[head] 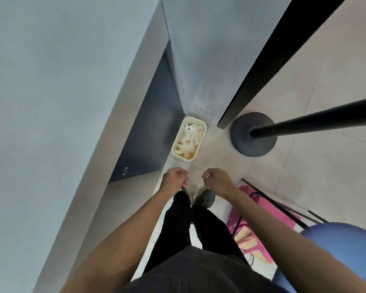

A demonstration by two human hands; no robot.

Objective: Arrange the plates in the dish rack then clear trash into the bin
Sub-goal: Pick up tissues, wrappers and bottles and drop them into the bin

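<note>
Overhead, looking straight down, the biggest thing in view is a pale grey slab-like counter (pixel 61 102) that fills the left side, with a dark navy panel (pixel 152 123) set beneath its edge. Beige tiled floor (pixel 325 166) takes up the right. A long black beam (pixel 273 60) runs diagonally from the upper right down toward the middle, and just beside its lower end a black pole on a round flat base (pixel 241 144) stands on the tiles. A blue rounded chair seat (pixel 347 250) shows at the lower right, next to a pink and yellow flat thing (pixel 260 206) lying on the floor under thin black rods (what it is cannot be told).

A cream rectangular plastic bin (pixel 195 118) sits on the floor against the navy panel, between the counter and the pole base, and holds crumpled white paper (pixel 189 137).

Both bare arms reach forward above the floor, short of the bin. On the left hand (pixel 174 179) the fingers are curled in toward the palm, with nothing visible in them. On the right hand (pixel 218 181) they are curled the same way, also with nothing to be seen in its grasp. Below the hands a grey shoe (pixel 206 198) points toward the bin.
</note>
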